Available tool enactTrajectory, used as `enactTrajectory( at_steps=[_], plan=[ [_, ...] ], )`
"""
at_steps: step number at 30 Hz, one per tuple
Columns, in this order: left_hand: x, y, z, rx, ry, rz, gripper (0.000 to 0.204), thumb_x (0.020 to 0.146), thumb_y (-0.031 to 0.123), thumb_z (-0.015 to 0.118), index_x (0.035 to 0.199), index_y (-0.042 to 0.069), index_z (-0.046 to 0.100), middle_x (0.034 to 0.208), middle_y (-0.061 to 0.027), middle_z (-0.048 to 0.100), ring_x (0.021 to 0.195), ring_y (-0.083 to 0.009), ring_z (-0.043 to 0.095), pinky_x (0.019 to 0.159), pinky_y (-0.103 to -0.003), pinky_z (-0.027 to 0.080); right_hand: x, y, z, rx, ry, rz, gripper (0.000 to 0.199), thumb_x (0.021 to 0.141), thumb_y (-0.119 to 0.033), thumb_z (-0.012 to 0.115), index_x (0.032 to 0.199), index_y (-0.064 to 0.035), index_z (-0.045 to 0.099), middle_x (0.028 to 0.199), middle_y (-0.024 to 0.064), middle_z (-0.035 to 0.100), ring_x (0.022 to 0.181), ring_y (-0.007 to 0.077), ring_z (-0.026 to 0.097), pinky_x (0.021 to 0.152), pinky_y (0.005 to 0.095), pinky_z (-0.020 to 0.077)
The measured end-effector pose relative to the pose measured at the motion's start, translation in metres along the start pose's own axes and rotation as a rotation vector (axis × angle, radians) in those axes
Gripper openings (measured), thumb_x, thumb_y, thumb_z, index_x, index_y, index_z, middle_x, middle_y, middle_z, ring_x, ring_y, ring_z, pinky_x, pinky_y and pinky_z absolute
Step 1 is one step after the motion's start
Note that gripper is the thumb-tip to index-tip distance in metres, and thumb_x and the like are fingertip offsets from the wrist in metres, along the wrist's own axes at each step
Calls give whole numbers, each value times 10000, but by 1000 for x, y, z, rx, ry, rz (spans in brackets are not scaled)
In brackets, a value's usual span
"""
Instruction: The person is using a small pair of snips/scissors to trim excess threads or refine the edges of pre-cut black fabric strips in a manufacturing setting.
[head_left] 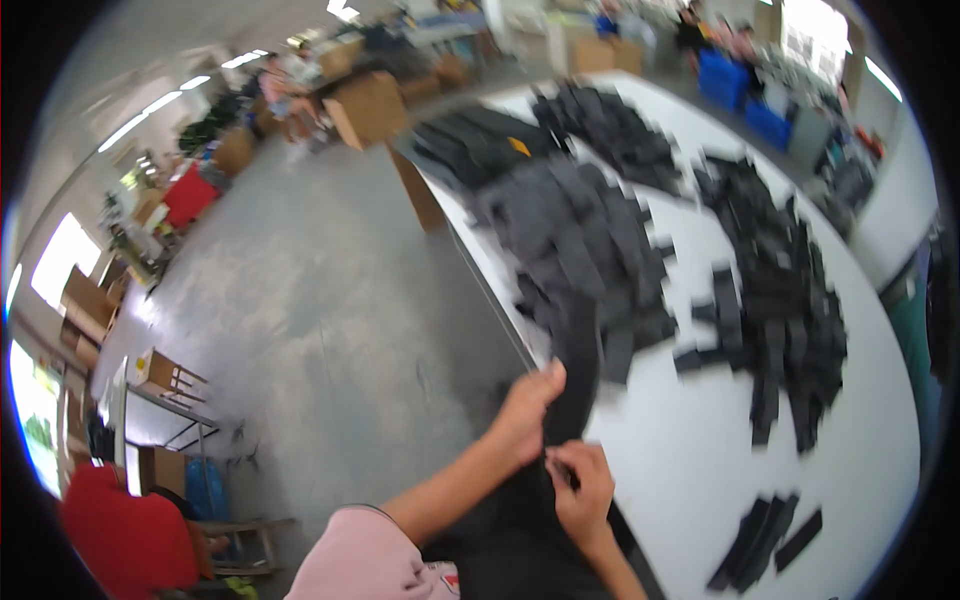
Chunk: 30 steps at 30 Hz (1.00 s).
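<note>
A long black fabric strip runs from a heap on the white table toward me. My left hand is closed round it at the table's near left edge, thumb uppermost. Just below, my right hand is closed with its fingertips pinched at the strip's lower part; the detail between them is blurred. Beyond my hands lies the heap of dark grey fabric pieces that the strip overlaps.
The white table carries further piles of black strips at right and a few loose strips at near right. Dark folded fabric lies at its far left corner. A red-covered chair stands lower left; people sit far off beside cardboard boxes.
</note>
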<state>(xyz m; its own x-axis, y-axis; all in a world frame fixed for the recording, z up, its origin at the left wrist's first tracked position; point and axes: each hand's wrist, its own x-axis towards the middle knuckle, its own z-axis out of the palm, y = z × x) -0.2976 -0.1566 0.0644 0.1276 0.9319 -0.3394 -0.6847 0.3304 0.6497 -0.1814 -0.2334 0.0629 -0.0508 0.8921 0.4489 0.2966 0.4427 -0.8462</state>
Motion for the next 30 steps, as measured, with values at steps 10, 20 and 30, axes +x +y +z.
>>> enactTrajectory(
  at_steps=[10, 20, 30],
  plan=[
    [12, 1, -15, -37, -134, -3, 269, 943, 251, 454, 1056, 18, 526, 932, -38, 595, 799, -94, 582, 706, -234, 494, 6, 28, -10, -154, 67, 159, 324, 708, -42, 681, 1004, -32, 552, 874, 78, 551, 590, 165, 542, 495, 261, 428],
    [11, 0, -21, -87, -139, -28, 234, 954, 193, 406, 1086, 22, 496, 965, -48, 585, 831, -125, 598, 736, -270, 521, 8, 27, -10, -345, -116, -55, 314, 674, -62, 678, 978, -53, 600, 805, 51, 522, 556, 187, 489, 488, 285, 378],
    [13, -1, -17, -73, -53, -91, 284, 938, 247, 466, 1091, 16, 529, 949, -29, 600, 808, -93, 579, 720, -239, 490, 4, 34, -1, -378, -63, -163, 260, 709, -96, 660, 961, -46, 623, 716, 27, 520, 502, 161, 445, 452, 271, 335]
  ],
)
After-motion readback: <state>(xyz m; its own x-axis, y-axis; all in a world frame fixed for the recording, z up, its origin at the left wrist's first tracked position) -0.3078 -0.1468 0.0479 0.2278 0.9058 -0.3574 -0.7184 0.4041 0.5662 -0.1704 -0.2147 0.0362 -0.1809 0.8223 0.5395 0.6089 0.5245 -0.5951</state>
